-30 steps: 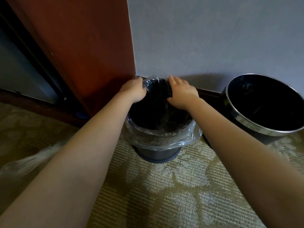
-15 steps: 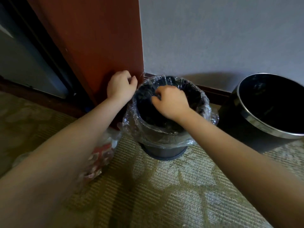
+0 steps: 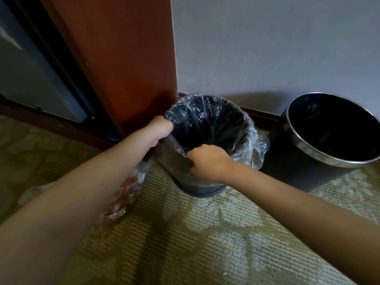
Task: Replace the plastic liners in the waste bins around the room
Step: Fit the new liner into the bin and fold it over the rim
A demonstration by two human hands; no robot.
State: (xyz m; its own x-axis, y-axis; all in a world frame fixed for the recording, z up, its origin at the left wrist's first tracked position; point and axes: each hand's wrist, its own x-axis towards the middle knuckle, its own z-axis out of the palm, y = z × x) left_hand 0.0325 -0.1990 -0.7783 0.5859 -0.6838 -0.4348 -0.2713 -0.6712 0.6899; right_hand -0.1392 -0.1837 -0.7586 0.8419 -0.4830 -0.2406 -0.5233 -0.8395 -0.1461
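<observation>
Two round waste bins stand on a patterned carpet against a pale wall. The smaller dark bin sits in the corner where a red-brown wooden panel meets the wall, its left side close to the panel and its back near a dark baseboard. A clear plastic liner is inside it, folded outward over the far and right rim, where it bulges loosely toward the neighbouring bin. Both hands are closed on this liner: the left hand grips the plastic at the left rim with curled fingers, and the right hand grips it at the near rim, knuckles up. Between the hands the liner's edge is stretched in a taut line and not folded over the rim. The larger black bin, with a silver metal rim, stands just beside on the right, unlined and tilted toward the viewer in this wide view. A crumpled clear bag holding red and white rubbish lies on the carpet at the left, partly hidden under the left forearm. Open carpet stretches in front of both bins.
</observation>
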